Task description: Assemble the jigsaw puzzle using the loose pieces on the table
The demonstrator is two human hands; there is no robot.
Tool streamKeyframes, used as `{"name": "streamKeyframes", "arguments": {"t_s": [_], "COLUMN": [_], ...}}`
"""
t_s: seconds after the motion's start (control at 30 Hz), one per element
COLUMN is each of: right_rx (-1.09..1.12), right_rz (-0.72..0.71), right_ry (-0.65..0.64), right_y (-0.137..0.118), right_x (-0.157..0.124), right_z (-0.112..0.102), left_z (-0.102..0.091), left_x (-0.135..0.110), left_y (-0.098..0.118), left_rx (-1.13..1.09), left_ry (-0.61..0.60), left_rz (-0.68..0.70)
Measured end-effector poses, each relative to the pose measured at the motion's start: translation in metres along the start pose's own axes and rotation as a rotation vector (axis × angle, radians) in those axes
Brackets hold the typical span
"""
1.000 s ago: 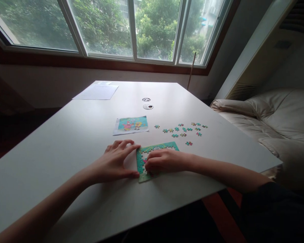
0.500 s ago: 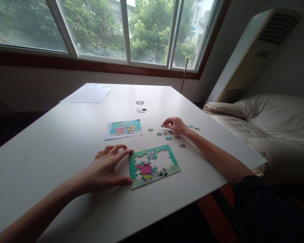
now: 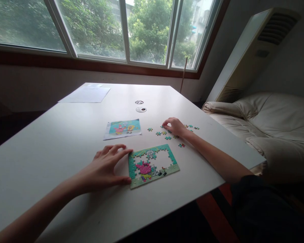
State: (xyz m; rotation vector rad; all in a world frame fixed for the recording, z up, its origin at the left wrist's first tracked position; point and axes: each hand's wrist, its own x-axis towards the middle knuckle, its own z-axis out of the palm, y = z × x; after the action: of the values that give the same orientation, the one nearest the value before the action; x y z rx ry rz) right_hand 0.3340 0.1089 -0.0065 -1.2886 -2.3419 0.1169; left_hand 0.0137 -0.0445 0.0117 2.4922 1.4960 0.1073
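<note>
A small, partly filled jigsaw puzzle (image 3: 153, 164) with a green border and a pink figure lies near the front of the white table (image 3: 66, 135). My left hand (image 3: 105, 167) rests flat and open on the table, its thumb and fingertips against the puzzle's left edge. My right hand (image 3: 174, 126) reaches out to the scattered loose pieces (image 3: 167, 135) beyond the puzzle, fingers curled down over them; I cannot see whether a piece is between the fingers.
A printed reference picture (image 3: 123, 128) lies left of the loose pieces. A sheet of paper (image 3: 84, 94) is at the far left corner. Two round cable caps (image 3: 141, 109) sit mid-table. A cream sofa (image 3: 276, 128) stands to the right, windows behind.
My right hand left the puzzle and moved out to the loose pieces, uncovering the pink figure. Since half a second ago it has barely shifted. My left hand stays at the puzzle's left edge.
</note>
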Motion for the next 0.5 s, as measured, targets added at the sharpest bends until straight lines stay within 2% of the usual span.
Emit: {"name": "streamKeyframes", "arguments": {"t_s": [0.23,0.37,0.5], "right_rx": [-0.004,0.007,0.046], "right_rz": [-0.014,-0.020,0.001], "right_ry": [0.009,0.019,-0.091], "right_y": [-0.004,-0.007,0.001], "right_x": [-0.001,-0.003,-0.011], "right_z": [-0.004,-0.022,-0.046], "left_z": [-0.002,-0.003,0.001], "left_x": [0.000,0.000,0.000], "left_y": [0.001,0.001,-0.001], "left_rx": [0.004,0.003,0.011], "left_ry": [-0.020,-0.020,0.002], "left_rz": [-0.007,-0.009,0.006]}}
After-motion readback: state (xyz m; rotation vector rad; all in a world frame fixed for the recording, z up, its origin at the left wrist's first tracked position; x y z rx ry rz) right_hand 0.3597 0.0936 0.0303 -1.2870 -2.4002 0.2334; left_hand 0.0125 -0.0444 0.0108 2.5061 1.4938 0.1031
